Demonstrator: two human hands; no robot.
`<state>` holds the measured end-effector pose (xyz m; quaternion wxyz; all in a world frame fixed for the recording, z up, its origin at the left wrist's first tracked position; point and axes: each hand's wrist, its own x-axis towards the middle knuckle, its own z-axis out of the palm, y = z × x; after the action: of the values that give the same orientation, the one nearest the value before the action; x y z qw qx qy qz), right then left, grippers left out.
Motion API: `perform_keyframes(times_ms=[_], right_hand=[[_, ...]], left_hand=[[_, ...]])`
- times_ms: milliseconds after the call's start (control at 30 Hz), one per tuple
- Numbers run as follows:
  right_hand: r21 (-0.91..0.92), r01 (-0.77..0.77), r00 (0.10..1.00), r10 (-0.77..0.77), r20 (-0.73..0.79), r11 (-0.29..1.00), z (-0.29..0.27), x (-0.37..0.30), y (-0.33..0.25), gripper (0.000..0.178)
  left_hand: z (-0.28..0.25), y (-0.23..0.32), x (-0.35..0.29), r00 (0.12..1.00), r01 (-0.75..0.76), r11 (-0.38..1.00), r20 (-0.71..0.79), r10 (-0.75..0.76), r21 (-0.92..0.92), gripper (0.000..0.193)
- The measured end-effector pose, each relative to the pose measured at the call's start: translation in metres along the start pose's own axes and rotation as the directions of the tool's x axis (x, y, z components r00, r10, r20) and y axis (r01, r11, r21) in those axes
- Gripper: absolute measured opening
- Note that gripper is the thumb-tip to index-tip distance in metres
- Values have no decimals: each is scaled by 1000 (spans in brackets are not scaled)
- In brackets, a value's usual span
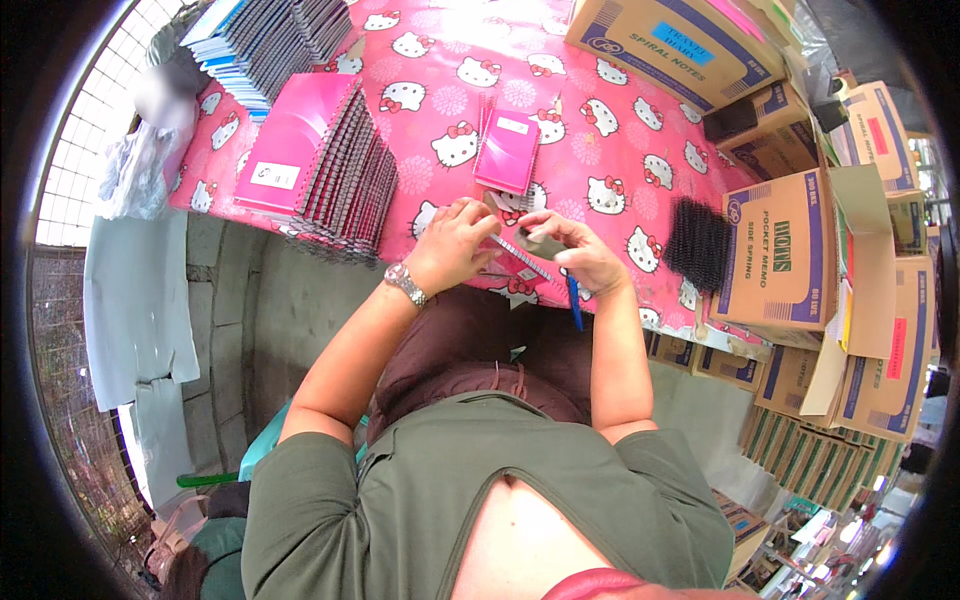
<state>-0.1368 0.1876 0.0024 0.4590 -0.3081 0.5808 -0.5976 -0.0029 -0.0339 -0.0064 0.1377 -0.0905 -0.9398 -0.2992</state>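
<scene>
In front of me at the table's near edge lies a pink spiral notebook (527, 266), its light coil running slantwise between my hands. My left hand (455, 246), with a metal watch at the wrist, has its fingers curled at the coil's upper left end and closed on the notebook. Closed around a small tool with a blue handle (574, 300), my right hand (590, 258) is at the coil's right side. A dark grey piece (540, 244) shows by its fingers; whether it belongs to the tool I cannot tell. Just beyond lie pink notebooks (507, 150).
A tall stack of pink spiral notebooks (300, 150) stands left, with blue-edged notebooks (260, 50) behind it. Black coils (697, 245) lie right, beside a cardboard box (775, 250). More boxes (680, 50) line the far right. The tablecloth (420, 130) is pink and patterned.
</scene>
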Motion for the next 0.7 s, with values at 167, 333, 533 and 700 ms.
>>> perform_keyframes(times_ms=[167, 333, 533, 700], right_hand=[[172, 44, 991, -65, 117, 984, 0, 18, 3, 43], [-236, -134, 989, 116, -87, 963, 8, 18, -10, 41], [-268, -73, 987, 30, -159, 961, -8, 19, 10, 47], [-762, -345, 657, -438, -613, 548, -44, -10, 21, 61]], left_hand=[[8, -18, -4, 984, 156, 930, 140, -115, -332, 28], [10, -22, 1, 992, 107, 914, 101, -73, -391, 28], [9, -24, 2, 996, 81, 905, 67, -58, -417, 27], [15, -18, -8, 970, 194, 845, -30, -240, -498, 21]])
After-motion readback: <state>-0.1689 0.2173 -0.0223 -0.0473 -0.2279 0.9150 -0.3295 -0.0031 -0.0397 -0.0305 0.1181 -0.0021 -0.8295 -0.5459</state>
